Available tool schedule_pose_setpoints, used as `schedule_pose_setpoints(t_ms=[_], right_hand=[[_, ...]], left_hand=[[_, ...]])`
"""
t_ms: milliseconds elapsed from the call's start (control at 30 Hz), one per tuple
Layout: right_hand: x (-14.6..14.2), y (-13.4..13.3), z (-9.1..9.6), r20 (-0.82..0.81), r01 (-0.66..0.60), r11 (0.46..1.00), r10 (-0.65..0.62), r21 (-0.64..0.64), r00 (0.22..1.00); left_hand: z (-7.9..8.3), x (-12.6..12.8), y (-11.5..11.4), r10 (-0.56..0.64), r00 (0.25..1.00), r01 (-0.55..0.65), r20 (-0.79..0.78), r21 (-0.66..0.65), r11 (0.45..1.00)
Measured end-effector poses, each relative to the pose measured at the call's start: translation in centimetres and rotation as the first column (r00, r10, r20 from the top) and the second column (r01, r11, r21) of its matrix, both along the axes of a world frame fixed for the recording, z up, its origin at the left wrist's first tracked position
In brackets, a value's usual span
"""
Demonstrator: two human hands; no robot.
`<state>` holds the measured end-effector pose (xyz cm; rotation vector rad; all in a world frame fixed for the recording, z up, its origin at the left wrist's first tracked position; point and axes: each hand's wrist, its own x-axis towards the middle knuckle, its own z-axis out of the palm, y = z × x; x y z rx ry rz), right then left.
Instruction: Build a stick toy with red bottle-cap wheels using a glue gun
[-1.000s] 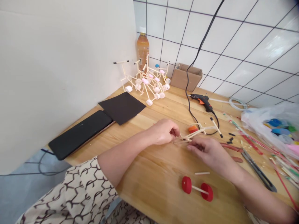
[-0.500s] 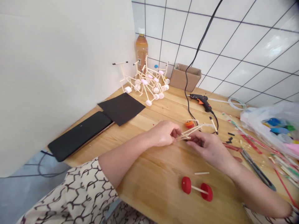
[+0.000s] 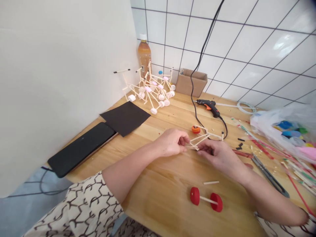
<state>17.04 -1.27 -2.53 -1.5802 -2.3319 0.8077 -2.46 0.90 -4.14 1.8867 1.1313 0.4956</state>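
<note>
Both my hands meet over the wooden table top (image 3: 158, 197). My left hand (image 3: 171, 142) and my right hand (image 3: 217, 156) pinch the near end of a small frame of pale sticks (image 3: 203, 135), whose joint is partly hidden by my fingers. Its far end reaches toward an orange bottle cap (image 3: 196, 130). Below my right hand lie a pair of red cap wheels on a stick axle (image 3: 206, 199) and a loose pale stick (image 3: 211, 182).
A black hot glue gun (image 3: 208, 106) with its cord lies beyond my hands. Stick models with white wheels (image 3: 148, 93) stand in the corner by a bottle (image 3: 144, 56) and a cardboard box (image 3: 191, 83). Also present are black paper (image 3: 125, 118), a phone (image 3: 81, 148), scissors (image 3: 270, 176) and a plastic bag (image 3: 283, 131).
The view has drifted slightly, shifting the scene left. My hands stay on the stick frame, and its far end has turned a little while the orange cap shows more clearly.
</note>
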Motion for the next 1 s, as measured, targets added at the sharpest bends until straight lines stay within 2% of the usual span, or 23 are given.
schedule_pose_setpoints(t_ms=[200, 300, 433, 567, 733, 1000], right_hand=[[0.5, -0.4, -0.1, 0.039, -0.021, 0.999, 0.019, 0.034, 0.999], [0.8, -0.6, -0.2, 0.024, -0.022, 0.999, 0.022, 0.03, 0.999], [0.9, -0.5, -0.2, 0.013, -0.026, 0.999, 0.026, 0.027, 1.0], [0.6, -0.3, 0.0, 0.023, -0.037, 0.999, 0.037, 0.012, 0.999], [0.1, -0.2, 0.1, 0.032, -0.014, 1.0, 0.014, -0.009, 0.999], [0.1, -0.1, -0.4, 0.017, -0.005, 1.0, 0.005, 0.011, 1.0]], left_hand=[[0.2, 0.7, -0.8, 0.027, 0.997, -0.024, -0.067, 0.05, 0.998], [0.0, 1.0, -1.0, 0.015, 0.99, 0.01, -0.143, 0.17, 0.985], [-0.2, 1.0, -1.1, -0.01, 0.958, 0.133, -0.287, 0.413, 0.901], [-0.6, 1.1, -1.2, -0.027, 0.94, 0.215, -0.341, 0.527, 0.822], [-1.1, 1.3, -1.3, -0.064, 0.928, 0.285, -0.367, 0.588, 0.757], [-1.1, 1.5, -1.5, -0.052, 0.917, 0.312, -0.396, 0.626, 0.715]])
